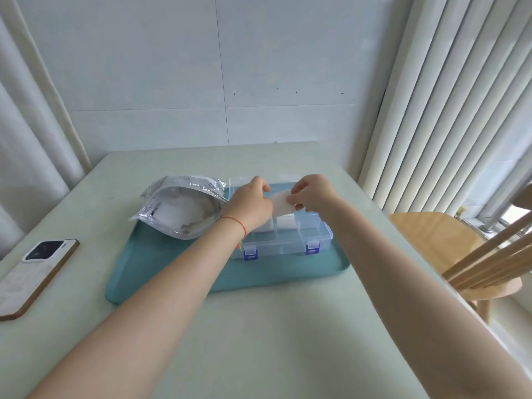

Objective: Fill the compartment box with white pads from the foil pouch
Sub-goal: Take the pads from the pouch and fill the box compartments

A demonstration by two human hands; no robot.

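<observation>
Here, the pale green table [259, 341] carries a teal tray [172, 269], and a phone [37, 272] lies well apart on the left side. On the tray, the open foil pouch [184, 208] lies at the left and the clear compartment box [288, 240] stands just beside it at the right, with its lid tilted back and its blue latches toward the person. More white pads show inside the mouth of the pouch, and some white pads already sit in the middle compartments of the box.

Above the box, the left hand [250, 205] and the right hand [312, 194] both pinch one white pad [280, 201] between them, so the pad is in the air, not yet in any compartment. Each hand grasps one end of it.

I think the risk is now in the placing. The pad looks soft and thin, so it may fold or catch on a divider wall if it goes down crooked. It may also be two pads stuck together; pulling them apart quickly could drop one onto the tray. The left forearm passes near the pouch and could push it.
</observation>
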